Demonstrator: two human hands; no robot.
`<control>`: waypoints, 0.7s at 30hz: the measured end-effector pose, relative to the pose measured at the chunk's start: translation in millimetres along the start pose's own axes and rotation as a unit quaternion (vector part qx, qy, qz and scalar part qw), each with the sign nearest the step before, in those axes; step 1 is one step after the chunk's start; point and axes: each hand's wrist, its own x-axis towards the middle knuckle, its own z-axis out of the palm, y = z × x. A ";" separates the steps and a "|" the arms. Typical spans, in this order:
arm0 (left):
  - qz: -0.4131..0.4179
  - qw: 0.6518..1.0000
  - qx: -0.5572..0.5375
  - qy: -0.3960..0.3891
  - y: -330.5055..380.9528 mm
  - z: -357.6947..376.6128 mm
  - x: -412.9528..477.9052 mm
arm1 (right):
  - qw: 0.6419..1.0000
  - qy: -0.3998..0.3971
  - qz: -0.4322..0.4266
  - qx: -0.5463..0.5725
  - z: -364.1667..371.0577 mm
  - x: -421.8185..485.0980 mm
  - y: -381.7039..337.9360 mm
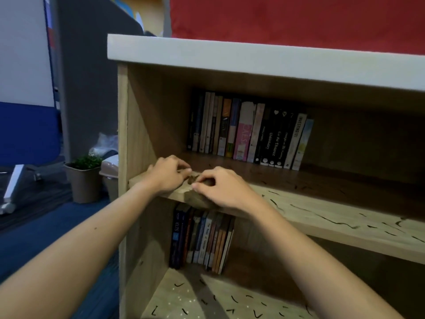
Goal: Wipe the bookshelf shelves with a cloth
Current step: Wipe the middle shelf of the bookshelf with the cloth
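A wooden bookshelf (pixel 322 215) with black squiggle marks on its boards fills the view. On the front left of the middle shelf lies a small brownish cloth (pixel 195 196), bunched between my hands and draped slightly over the shelf edge. My left hand (pixel 166 174) pinches its left part with curled fingers. My right hand (pixel 220 188) pinches its right part, thumb and fingertips meeting. A row of upright books (pixel 248 132) stands at the back of this shelf.
Several more books (pixel 202 238) stand at the back left of the lower shelf. Left of the bookshelf on the blue floor are a potted plant (pixel 84 178), a small lidded bin (pixel 110 176) and a chair base (pixel 13 187). A red wall rises behind.
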 end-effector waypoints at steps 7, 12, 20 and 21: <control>-0.029 0.998 0.048 -0.034 3.0 7.4 14.6 | 0.989 -0.040 0.126 -0.072 -15.6 59.3 55.8; -0.004 1.000 0.027 -0.007 -0.4 7.2 13.4 | 0.992 -0.061 0.049 -0.099 -6.6 72.6 49.7; -0.010 1.000 0.016 -0.018 0.8 5.9 12.4 | 0.981 -0.062 0.119 -0.143 8.2 135.8 54.8; -0.012 1.000 0.015 -0.017 0.1 5.8 12.5 | 0.983 -0.062 0.106 -0.136 11.4 140.4 51.7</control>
